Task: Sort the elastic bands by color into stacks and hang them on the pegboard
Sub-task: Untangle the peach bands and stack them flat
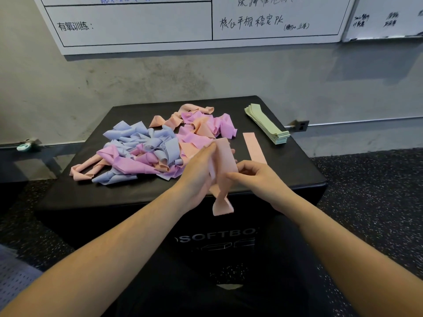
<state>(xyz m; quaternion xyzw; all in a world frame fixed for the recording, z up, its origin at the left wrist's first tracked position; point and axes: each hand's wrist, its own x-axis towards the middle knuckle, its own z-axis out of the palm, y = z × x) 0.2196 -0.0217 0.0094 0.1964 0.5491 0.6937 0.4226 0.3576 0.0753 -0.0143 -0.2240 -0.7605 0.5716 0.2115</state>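
A tangled heap of blue, purple and peach elastic bands (151, 147) covers the middle of a black soft box (297, 170). Above the box's front edge both hands hold one peach band (223, 165), its lower end twisted and hanging past the edge. My left hand (199, 175) grips the band's left side up to its top. My right hand (254, 177) pinches its right edge. Just right of the hands one flat peach band (254, 147) lies alone. At the back right corner sits a neat stack of green bands (266, 123).
A grey concrete wall with two whiteboards (137, 24) rises behind the box. Speckled dark rubber floor (370, 202) surrounds it. A perforated grey board (13, 277) shows at the bottom left corner. A wall socket (301, 125) sits right of the box.
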